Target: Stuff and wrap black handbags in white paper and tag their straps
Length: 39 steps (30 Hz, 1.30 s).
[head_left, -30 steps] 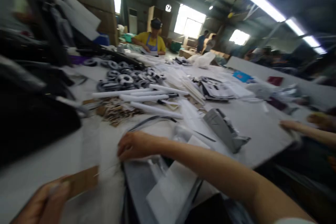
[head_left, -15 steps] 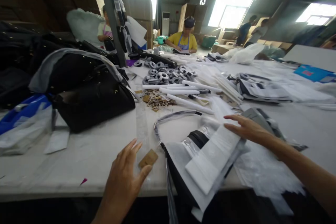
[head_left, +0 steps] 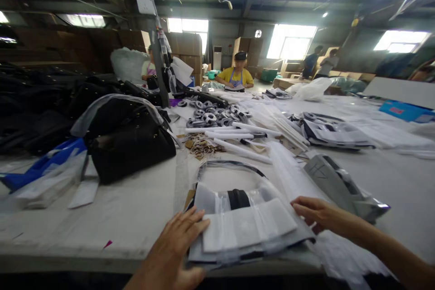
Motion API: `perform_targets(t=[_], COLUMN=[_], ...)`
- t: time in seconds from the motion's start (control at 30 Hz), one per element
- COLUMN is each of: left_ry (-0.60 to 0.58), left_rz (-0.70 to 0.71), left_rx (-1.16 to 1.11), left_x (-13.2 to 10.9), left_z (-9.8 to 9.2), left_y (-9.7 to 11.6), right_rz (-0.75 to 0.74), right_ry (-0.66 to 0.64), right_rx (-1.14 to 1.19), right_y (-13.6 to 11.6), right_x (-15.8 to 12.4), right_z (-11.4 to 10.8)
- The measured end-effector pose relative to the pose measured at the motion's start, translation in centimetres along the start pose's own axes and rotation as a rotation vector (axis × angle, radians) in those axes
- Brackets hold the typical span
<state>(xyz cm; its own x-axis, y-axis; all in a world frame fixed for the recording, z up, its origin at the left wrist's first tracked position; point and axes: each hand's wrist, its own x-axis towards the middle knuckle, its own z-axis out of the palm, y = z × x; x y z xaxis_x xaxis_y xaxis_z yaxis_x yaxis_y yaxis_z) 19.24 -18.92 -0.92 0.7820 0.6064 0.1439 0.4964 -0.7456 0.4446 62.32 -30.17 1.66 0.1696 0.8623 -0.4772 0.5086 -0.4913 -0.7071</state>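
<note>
Flat at the table's front edge lies a handbag (head_left: 249, 226), covered in white sheets and clear plastic, its wrapped handle looping toward the back. My left hand (head_left: 175, 242) rests along the bag's left side, fingers stretched out and thumb apart. At the bag's right edge is my right hand (head_left: 314, 213), its fingers apart and slightly bent; whether it touches the wrapping is hard to tell. Just beyond that hand stands a grey tape dispenser (head_left: 335, 181). A brown tag (head_left: 189, 198) peeks out from under the bag's left side.
A black handbag (head_left: 132, 140) with a wrapped handle stands at left, near blue plastic (head_left: 44, 167). White tubes (head_left: 231, 133), strung tags (head_left: 200, 145) and wrapped rings (head_left: 210, 118) lie behind. Another wrapped bag (head_left: 335, 131) is at right. A co-worker (head_left: 238, 74) sits across the table.
The wrapped bag has turned from slanting over the front edge to lying squarely on the table. My left hand has come onto its left side. The head view has tilted up.
</note>
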Motion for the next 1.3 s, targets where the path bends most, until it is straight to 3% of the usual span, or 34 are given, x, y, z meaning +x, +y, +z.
perform_targets(t=[0.07, 0.13, 0.2, 0.27, 0.37, 0.47, 0.53, 0.67, 0.97, 1.17, 1.3], left_ry=[-0.076, -0.066, 0.024, 0.053, -0.044, -0.095, -0.092, -0.085, -0.088, -0.188, -0.157], left_rz=[-0.102, -0.213, -0.275, -0.301, -0.349, -0.388, -0.385, -0.361, -0.285, -0.193, -0.16], left_rx=[-0.119, -0.199, -0.147, -0.009, 0.142, 0.197, 0.22, 0.248, 0.281, 0.249, 0.134], left_x=[0.6, 3.0, 6.7, 10.9, 15.8, 18.1, 18.4, 17.7, 16.8, 17.4, 18.9], left_z=[-3.3, -6.0, -7.1, -6.6, -4.5, -2.3, -1.2, -0.2, 0.1, -0.5, 0.5], left_y=[-0.9, -1.2, -1.6, -2.3, -3.9, -5.3, -5.9, -6.5, -6.3, -5.2, -5.7], right_rz=[-0.037, -0.13, -0.25, -0.388, -0.544, -0.56, -0.541, -0.481, -0.18, -0.147, -0.061], right_ry=[-0.056, 0.072, 0.238, 0.305, 0.294, 0.231, 0.185, 0.133, 0.186, 0.216, 0.002], right_rx=[-0.114, -0.256, -0.327, -0.337, -0.465, -0.729, -0.834, -0.932, -1.085, -0.795, -0.506], right_y=[-0.3, -2.0, -5.0, -8.7, -13.8, -17.0, -17.8, -16.4, -9.8, -8.0, -7.7], right_x=[-0.2, 0.9, 3.2, 6.5, 11.7, 16.0, 18.0, 19.2, 15.4, 16.0, 16.8], right_z=[-0.8, -1.5, -1.4, -0.2, 3.2, 6.7, 8.3, 8.5, 1.5, 0.0, -2.6])
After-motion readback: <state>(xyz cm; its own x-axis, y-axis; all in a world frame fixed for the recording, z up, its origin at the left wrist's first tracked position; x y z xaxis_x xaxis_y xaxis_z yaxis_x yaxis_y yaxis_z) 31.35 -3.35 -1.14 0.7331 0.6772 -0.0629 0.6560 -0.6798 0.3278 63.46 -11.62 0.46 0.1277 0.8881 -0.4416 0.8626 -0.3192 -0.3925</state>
